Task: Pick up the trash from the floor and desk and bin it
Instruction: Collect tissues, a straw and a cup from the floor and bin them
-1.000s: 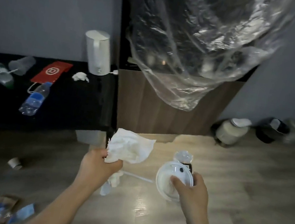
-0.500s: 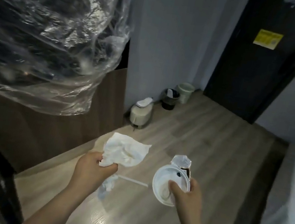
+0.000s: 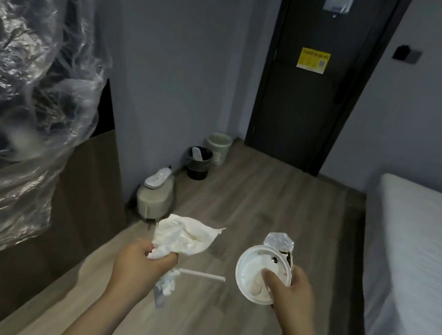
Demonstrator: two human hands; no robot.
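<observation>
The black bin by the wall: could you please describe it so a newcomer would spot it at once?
Start at the dark door in the far wall and drop to its left foot, where two small bins stand on the wooden floor. The black bin is the nearer one, dark-lined with something white inside; its neighbour, the pale green bin, is lighter.

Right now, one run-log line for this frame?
left hand: grips crumpled tissue, straw | right hand: holds white lid, wrapper | black bin: ahead by wall | phase: carrying to bin

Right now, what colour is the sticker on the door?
Yellow sticker on the dark door, clearest in the head view.
</observation>
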